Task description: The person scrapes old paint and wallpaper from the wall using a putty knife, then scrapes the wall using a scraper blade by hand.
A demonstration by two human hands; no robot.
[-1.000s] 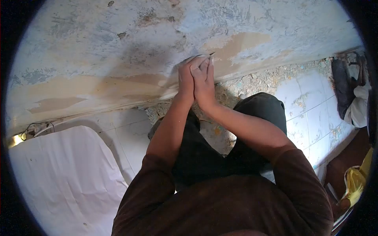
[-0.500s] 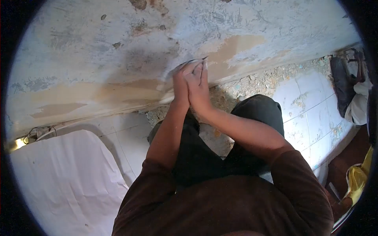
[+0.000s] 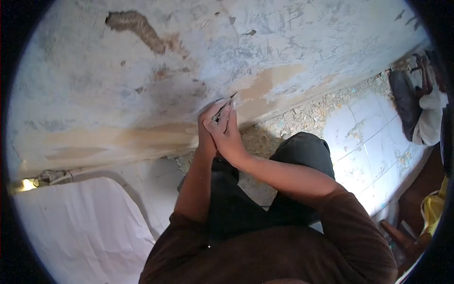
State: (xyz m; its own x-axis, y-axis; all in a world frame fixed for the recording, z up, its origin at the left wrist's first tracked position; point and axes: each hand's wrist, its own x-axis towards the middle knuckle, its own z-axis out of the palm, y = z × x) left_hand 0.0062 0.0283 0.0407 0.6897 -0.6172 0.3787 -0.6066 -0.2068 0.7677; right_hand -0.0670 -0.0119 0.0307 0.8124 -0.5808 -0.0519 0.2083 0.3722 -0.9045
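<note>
My left hand (image 3: 206, 122) and my right hand (image 3: 228, 135) are pressed close together against the lower part of the plastered wall (image 3: 227, 52). Between them they grip a thin, flat scraper (image 3: 233, 95); only its dark, pointed corner shows past the right fingertips. The rest of it is hidden by the fingers. Pale dust coats the fingers of both hands. Around the hands the wall has bare beige patches (image 3: 272, 80) and rough grey-white plaster.
Crumbled plaster (image 3: 307, 111) lies along the wall's foot, on white floor tiles (image 3: 364, 137). A white sheet (image 3: 85, 222) covers something at left, near a small light (image 3: 29, 184). A dark shoe-like item (image 3: 404, 102) and white cloth (image 3: 431, 118) lie at right. My bent knee (image 3: 302, 146) is near the wall.
The view has tilted up, so wall and hands sit lower and more of the upper wall shows. Both hands stay together at about the same wall spot, the right fingers slightly shifted.
</note>
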